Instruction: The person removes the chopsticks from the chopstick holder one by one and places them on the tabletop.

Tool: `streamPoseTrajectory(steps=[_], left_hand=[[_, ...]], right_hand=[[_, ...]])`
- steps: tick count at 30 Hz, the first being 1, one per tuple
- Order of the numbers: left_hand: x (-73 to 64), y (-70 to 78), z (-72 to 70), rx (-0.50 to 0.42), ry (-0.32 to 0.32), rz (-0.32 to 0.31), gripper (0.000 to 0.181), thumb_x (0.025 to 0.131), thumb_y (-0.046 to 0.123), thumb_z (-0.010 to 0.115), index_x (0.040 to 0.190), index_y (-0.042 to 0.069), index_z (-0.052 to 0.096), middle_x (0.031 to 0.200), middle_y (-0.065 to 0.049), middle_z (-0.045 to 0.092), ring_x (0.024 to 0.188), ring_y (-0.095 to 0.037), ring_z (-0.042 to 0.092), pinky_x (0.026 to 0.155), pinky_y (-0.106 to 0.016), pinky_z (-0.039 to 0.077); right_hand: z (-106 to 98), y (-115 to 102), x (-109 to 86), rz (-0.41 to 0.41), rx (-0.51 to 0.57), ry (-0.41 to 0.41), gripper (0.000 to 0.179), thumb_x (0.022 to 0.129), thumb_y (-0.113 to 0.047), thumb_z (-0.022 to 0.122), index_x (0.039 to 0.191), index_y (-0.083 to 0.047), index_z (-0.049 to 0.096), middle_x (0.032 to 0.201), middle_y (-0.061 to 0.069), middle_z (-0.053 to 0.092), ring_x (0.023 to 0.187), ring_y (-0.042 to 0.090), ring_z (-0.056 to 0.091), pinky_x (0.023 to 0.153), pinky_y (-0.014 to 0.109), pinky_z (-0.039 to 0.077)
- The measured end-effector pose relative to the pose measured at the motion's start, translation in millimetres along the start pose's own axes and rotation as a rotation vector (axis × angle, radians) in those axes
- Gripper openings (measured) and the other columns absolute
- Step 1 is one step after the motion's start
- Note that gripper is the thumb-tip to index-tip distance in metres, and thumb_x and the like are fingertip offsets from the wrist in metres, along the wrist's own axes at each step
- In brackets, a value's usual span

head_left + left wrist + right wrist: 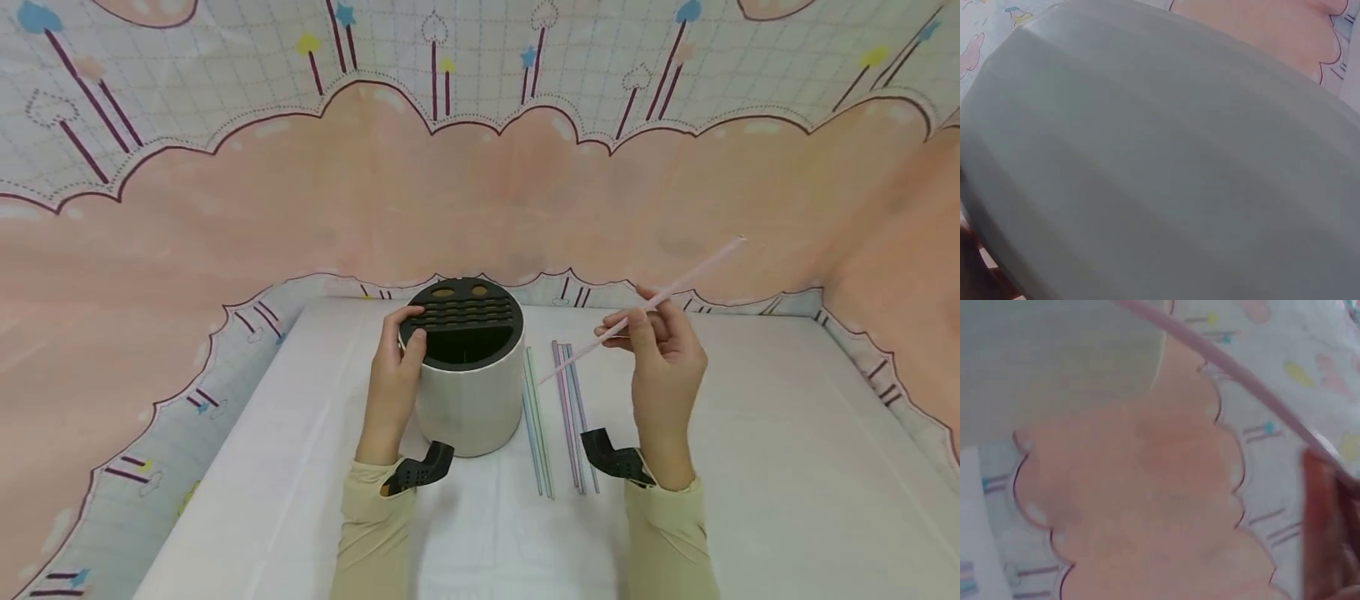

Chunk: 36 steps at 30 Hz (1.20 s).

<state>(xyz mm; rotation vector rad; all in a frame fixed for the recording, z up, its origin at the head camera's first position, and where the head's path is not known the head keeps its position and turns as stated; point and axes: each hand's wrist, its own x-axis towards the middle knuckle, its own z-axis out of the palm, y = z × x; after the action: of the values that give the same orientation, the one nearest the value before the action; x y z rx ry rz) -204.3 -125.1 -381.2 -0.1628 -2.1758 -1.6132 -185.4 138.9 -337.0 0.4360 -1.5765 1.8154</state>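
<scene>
A round white holder [468, 412] with a black slotted top [498, 317] stands upright on the table. My left hand [390, 383] grips its rim from the left, the thumb by the large dark opening. In the left wrist view the white wall of the holder [1160, 150] fills most of the picture. To the right of the holder, my right hand [666, 367] pinches a pale pink straw [697, 272] above the table. The straw slants, its lower end towards the holder and apart from it. The right wrist view shows the same straw [1229, 365] and blurred fingers [1322, 531].
Green and blue straws [542, 433] lie on the white table [795, 467] just right of the holder. Several pink and blue straws [572, 417] lie beside them. A patterned cloth [525, 200] rises behind and around the table.
</scene>
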Motion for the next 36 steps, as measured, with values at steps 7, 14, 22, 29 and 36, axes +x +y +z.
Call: streamPoseTrajectory(steps=[7, 14, 22, 29, 36], left_hand=[[0.5, 0.1, -3.5, 0.012, 0.007, -0.009, 0.037, 0.091, 0.042, 0.042, 0.125, 0.028, 0.041, 0.13, 0.003, 0.042, 0.108, -0.015, 0.042, 0.084, -0.04, 0.035], [0.4, 0.1, -1.6, -0.007, 0.001, -0.007, 0.037, 0.09, 0.041, 0.043, 0.125, 0.029, 0.041, 0.131, 0.004, 0.04, 0.114, -0.015, 0.039, 0.09, -0.044, 0.033], [-0.6, 1.2, 3.8, -0.003, -0.023, -0.007, 0.037, 0.091, 0.04, 0.043, 0.126, 0.028, 0.041, 0.129, 0.003, 0.043, 0.107, -0.016, 0.043, 0.086, -0.04, 0.036], [0.4, 1.3, 5.4, -0.01, -0.01, -0.004, 0.037, 0.091, 0.043, 0.042, 0.126, 0.029, 0.043, 0.129, 0.003, 0.044, 0.109, -0.016, 0.043, 0.089, -0.041, 0.035], [2.1, 0.3, 4.1, 0.031, 0.037, 0.027, 0.041, 0.093, 0.045, 0.033, 0.131, 0.031, 0.04, 0.136, 0.011, 0.036, 0.124, -0.01, 0.031, 0.099, -0.042, 0.027]], right_hand=[[-10, 58, 0.7, 0.36, -0.523, -0.41, 0.028, 0.087, -0.023, 0.056, 0.109, -0.006, 0.057, 0.085, 0.011, 0.062, 0.067, 0.015, 0.063, 0.056, 0.025, 0.05], [-3, 98, -12.8, 0.572, -0.719, -0.635, 0.021, 0.086, -0.02, 0.058, 0.099, -0.003, 0.057, 0.075, 0.009, 0.056, 0.06, 0.017, 0.056, 0.054, 0.028, 0.049], [-5, 121, -27.2, 0.644, -0.88, -0.703, 0.019, 0.083, -0.021, 0.06, 0.091, -0.004, 0.06, 0.057, 0.004, 0.053, 0.05, 0.016, 0.05, 0.051, 0.028, 0.039], [-6, 127, -33.2, 0.702, -0.859, -0.673, 0.023, 0.082, -0.016, 0.06, 0.101, -0.002, 0.057, 0.056, 0.005, 0.055, 0.046, 0.016, 0.052, 0.048, 0.027, 0.04], [-11, 117, -28.7, 0.61, -0.889, -0.684, 0.034, 0.087, -0.022, 0.056, 0.116, -0.005, 0.052, 0.066, 0.005, 0.058, 0.053, 0.016, 0.053, 0.054, 0.03, 0.041]])
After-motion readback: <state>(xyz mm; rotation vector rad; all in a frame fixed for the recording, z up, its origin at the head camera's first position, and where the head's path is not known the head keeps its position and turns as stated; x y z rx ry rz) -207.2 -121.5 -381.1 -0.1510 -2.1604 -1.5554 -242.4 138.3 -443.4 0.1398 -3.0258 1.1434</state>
